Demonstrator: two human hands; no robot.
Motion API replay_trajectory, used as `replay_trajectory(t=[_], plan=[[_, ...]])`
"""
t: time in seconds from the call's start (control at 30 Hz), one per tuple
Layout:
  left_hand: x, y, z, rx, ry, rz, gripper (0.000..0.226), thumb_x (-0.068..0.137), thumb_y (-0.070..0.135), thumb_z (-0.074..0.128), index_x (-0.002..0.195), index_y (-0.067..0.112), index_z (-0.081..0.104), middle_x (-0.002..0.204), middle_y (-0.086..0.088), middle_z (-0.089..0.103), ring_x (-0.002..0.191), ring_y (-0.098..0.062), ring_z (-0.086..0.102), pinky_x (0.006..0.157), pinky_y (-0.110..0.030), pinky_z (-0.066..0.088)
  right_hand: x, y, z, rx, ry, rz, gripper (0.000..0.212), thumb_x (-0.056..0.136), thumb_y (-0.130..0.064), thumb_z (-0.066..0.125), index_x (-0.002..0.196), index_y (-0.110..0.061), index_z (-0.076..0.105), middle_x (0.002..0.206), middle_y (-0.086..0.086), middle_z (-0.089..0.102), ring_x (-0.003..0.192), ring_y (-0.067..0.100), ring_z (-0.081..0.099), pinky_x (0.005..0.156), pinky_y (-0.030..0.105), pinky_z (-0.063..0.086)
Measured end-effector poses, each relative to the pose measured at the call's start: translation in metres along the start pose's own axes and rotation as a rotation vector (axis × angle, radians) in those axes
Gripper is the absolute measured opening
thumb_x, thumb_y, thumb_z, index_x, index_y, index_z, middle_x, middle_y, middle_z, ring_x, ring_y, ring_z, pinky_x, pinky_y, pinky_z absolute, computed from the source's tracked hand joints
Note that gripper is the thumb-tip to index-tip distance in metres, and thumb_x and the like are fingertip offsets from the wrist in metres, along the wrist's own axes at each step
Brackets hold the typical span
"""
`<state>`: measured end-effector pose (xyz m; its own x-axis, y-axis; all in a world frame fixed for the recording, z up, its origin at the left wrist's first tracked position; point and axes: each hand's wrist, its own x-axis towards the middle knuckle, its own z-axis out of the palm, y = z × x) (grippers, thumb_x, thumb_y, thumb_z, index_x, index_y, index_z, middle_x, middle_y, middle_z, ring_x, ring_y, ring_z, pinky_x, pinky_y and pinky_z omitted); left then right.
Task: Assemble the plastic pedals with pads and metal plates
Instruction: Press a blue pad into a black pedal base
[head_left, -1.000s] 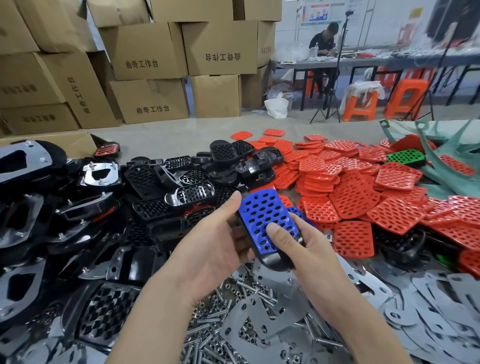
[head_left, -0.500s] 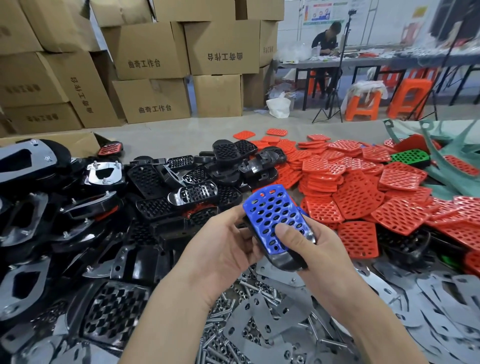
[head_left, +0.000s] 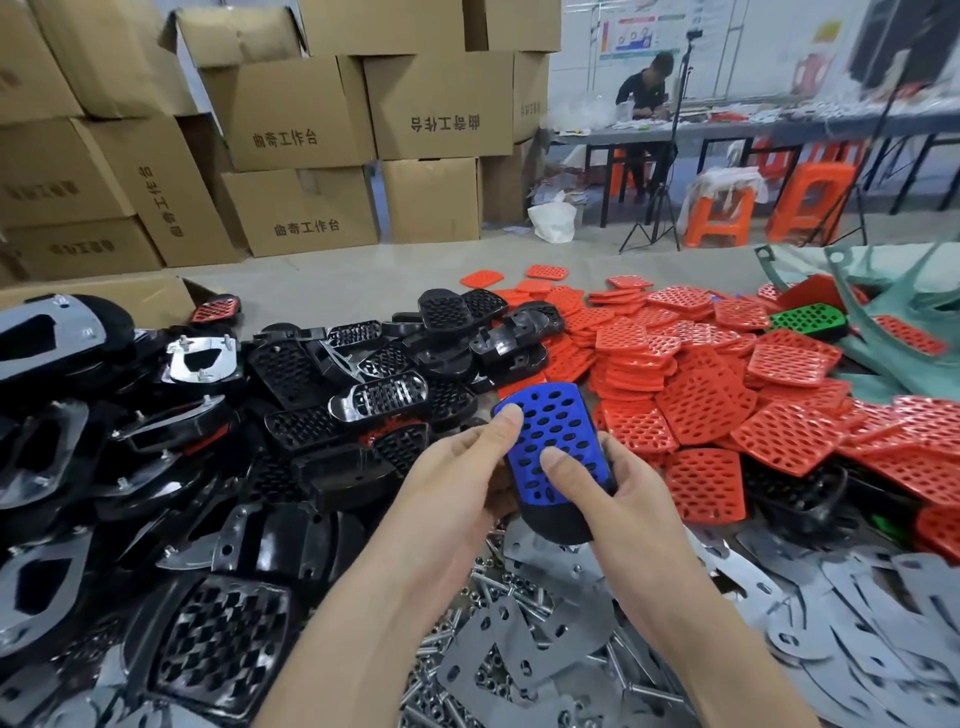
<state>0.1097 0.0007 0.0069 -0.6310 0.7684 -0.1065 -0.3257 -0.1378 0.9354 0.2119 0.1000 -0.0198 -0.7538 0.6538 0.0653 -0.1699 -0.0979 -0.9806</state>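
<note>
Both my hands hold one black plastic pedal (head_left: 558, 522) with a blue perforated pad (head_left: 556, 439) on its top face, above the table's middle. My left hand (head_left: 457, 483) grips its left side, thumb on the pad's upper left corner. My right hand (head_left: 613, 499) grips the right side, its thumb pressing the pad's lower middle. Black pedals (head_left: 322, 415) are piled to the left, red pads (head_left: 727, 374) to the right, and grey metal plates (head_left: 857, 613) lie in front at the right.
Loose bolts and nuts (head_left: 498, 592) lie under my wrists. A green-padded pedal (head_left: 808, 318) sits at the far right by teal plastic parts (head_left: 883, 312). Cardboard boxes (head_left: 311, 156) are stacked behind. A person (head_left: 644, 88) sits at a far table near orange stools (head_left: 810, 202).
The pedal has turned so its long side points more straight away from me. My left thumb has slid up onto the pad's upper left corner; my right thumb stays pressed on the pad.
</note>
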Motion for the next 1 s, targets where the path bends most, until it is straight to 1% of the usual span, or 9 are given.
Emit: replay_trajectory(t=[0.13, 0.3, 0.43, 0.53, 0.63, 0.73, 0.8, 0.93, 1.0], plan=[[-0.002, -0.004, 0.007, 0.211, 0.078, 0.121, 0.028, 0.098, 0.035, 0.059, 0.100, 0.011, 0.074, 0.098, -0.005, 0.078, 0.093, -0.019, 0.074, 0.084, -0.031, 0.060, -0.001, 0.000, 0.004, 0.038, -0.013, -0.021, 0.021, 0.081, -0.051, 0.068, 0.096, -0.040, 0.077, 0.096, -0.003, 0.080, 0.087, 0.010, 0.077, 0.066, 0.015, 0.056], [-0.002, -0.008, 0.013, 0.283, 0.153, 0.250, 0.020, 0.091, 0.031, 0.065, 0.076, 0.018, 0.061, 0.076, -0.001, 0.064, 0.069, -0.009, 0.057, 0.063, -0.020, 0.050, 0.001, 0.005, 0.007, 0.079, 0.053, -0.001, 0.038, 0.074, -0.062, 0.067, 0.093, -0.031, 0.081, 0.090, 0.003, 0.081, 0.080, 0.018, 0.078, 0.060, 0.021, 0.056], [0.000, -0.010, 0.010, 0.227, 0.084, 0.226, 0.019, 0.093, 0.033, 0.066, 0.091, 0.014, 0.070, 0.084, -0.005, 0.072, 0.072, -0.012, 0.066, 0.065, -0.020, 0.056, 0.002, 0.005, 0.005, 0.055, 0.078, -0.070, 0.037, 0.076, -0.061, 0.068, 0.096, -0.032, 0.080, 0.088, 0.004, 0.080, 0.074, 0.014, 0.075, 0.059, 0.022, 0.056], [0.002, -0.014, 0.010, 0.158, 0.032, 0.176, 0.029, 0.093, 0.037, 0.063, 0.106, 0.012, 0.071, 0.098, -0.007, 0.077, 0.089, -0.017, 0.074, 0.072, -0.023, 0.058, 0.002, 0.006, 0.003, -0.048, 0.107, -0.170, 0.029, 0.084, -0.060, 0.062, 0.095, -0.039, 0.079, 0.085, -0.003, 0.078, 0.072, 0.007, 0.072, 0.059, 0.018, 0.055], [0.004, -0.018, 0.010, 0.145, 0.078, 0.180, 0.042, 0.085, 0.048, 0.063, 0.105, 0.012, 0.070, 0.101, -0.009, 0.076, 0.094, -0.022, 0.074, 0.077, -0.030, 0.060, 0.003, 0.011, 0.000, -0.084, 0.040, -0.193, 0.026, 0.090, -0.061, 0.061, 0.103, -0.044, 0.076, 0.094, -0.007, 0.079, 0.083, 0.006, 0.075, 0.065, 0.018, 0.057], [0.006, -0.015, 0.004, 0.076, 0.199, 0.199, 0.036, 0.086, 0.047, 0.063, 0.099, 0.014, 0.071, 0.103, -0.008, 0.076, 0.095, -0.022, 0.072, 0.084, -0.038, 0.058, 0.008, 0.018, -0.003, 0.031, -0.088, -0.091, 0.029, 0.087, -0.053, 0.069, 0.112, -0.039, 0.075, 0.113, -0.002, 0.078, 0.108, 0.018, 0.073, 0.087, 0.032, 0.060], [0.008, -0.013, -0.001, 0.024, 0.222, 0.193, 0.032, 0.094, 0.042, 0.060, 0.104, 0.014, 0.073, 0.106, -0.007, 0.076, 0.100, -0.022, 0.073, 0.087, -0.038, 0.056, 0.011, 0.023, -0.004, 0.045, -0.117, -0.073, 0.027, 0.089, -0.039, 0.069, 0.116, -0.035, 0.074, 0.120, 0.001, 0.075, 0.117, 0.022, 0.069, 0.102, 0.045, 0.053], [0.009, -0.017, -0.005, 0.126, 0.134, 0.153, 0.032, 0.099, 0.038, 0.055, 0.110, 0.015, 0.072, 0.108, -0.004, 0.077, 0.102, -0.020, 0.073, 0.090, -0.035, 0.056, 0.013, 0.026, -0.002, 0.040, 0.004, -0.073, 0.023, 0.089, -0.033, 0.064, 0.109, -0.032, 0.076, 0.113, 0.004, 0.077, 0.111, 0.028, 0.071, 0.104, 0.056, 0.051], [0.008, -0.020, -0.005, 0.235, 0.030, 0.137, 0.022, 0.101, 0.032, 0.055, 0.108, 0.024, 0.074, 0.108, 0.002, 0.077, 0.102, -0.016, 0.073, 0.089, -0.030, 0.058, 0.014, 0.025, -0.006, 0.072, 0.065, -0.064, 0.018, 0.095, -0.026, 0.065, 0.109, -0.025, 0.076, 0.111, 0.008, 0.078, 0.110, 0.033, 0.071, 0.103, 0.059, 0.051]])
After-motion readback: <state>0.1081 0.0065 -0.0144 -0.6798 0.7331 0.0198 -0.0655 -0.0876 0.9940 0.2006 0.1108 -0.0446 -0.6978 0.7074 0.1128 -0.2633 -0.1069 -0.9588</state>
